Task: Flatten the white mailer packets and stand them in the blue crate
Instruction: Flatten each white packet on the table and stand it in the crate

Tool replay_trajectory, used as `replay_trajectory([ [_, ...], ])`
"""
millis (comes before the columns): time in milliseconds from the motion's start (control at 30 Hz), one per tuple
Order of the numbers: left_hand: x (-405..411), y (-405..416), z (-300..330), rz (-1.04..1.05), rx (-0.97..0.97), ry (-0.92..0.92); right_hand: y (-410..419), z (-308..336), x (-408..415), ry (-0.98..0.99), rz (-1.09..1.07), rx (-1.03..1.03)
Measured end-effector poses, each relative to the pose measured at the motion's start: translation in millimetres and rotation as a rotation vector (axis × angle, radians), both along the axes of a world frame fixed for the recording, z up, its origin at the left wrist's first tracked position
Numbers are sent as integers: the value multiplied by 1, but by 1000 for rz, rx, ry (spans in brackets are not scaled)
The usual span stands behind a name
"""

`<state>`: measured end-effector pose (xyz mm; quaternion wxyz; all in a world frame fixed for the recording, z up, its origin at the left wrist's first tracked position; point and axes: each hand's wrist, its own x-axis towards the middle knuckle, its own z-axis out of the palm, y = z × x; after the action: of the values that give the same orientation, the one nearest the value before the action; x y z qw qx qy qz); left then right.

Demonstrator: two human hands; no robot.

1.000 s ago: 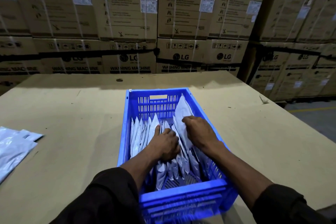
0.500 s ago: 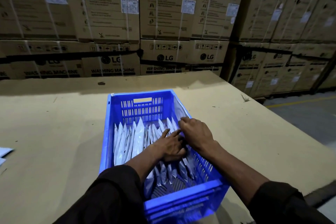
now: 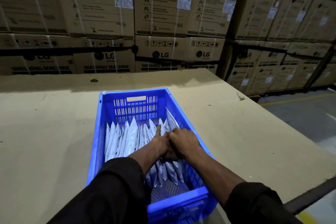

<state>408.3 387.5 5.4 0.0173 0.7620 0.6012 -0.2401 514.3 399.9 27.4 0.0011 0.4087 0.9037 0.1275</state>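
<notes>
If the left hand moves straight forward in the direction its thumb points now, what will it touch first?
Most likely the upright white mailer packets directly ahead of the left hand, which its thumb already touches. Beyond them stands the far slotted wall of the blue crate. Depth is hard to judge from this one view.

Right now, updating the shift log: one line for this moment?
both hands in blue crate | pressing standing white mailer packets | rightmost packet leaning
</notes>
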Motion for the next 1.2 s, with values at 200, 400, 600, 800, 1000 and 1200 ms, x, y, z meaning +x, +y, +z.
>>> replay_trajectory([
  [200, -10, -11, 4, 87, -16, -11, -2, -6, -4, -48, -13, -138],
  [400, -19, -9, -12, 103, -5, -97, -3, -11, -8, -55, -19, -229],
  [600, -32, -15, -9, 50, 80, -239, -7, -8, -10, 8, -23, -11],
  [800, -44, -31, 9, 68, 266, -267, 1, 1, -19, 121, 51, 159],
  [1000, -95, -69, 35, 246, 525, -251, -19, 28, -75, 253, 198, 174],
  [1200, -195, -155, 50, 470, 854, -268, -76, 70, -190, 259, 413, 168],
])
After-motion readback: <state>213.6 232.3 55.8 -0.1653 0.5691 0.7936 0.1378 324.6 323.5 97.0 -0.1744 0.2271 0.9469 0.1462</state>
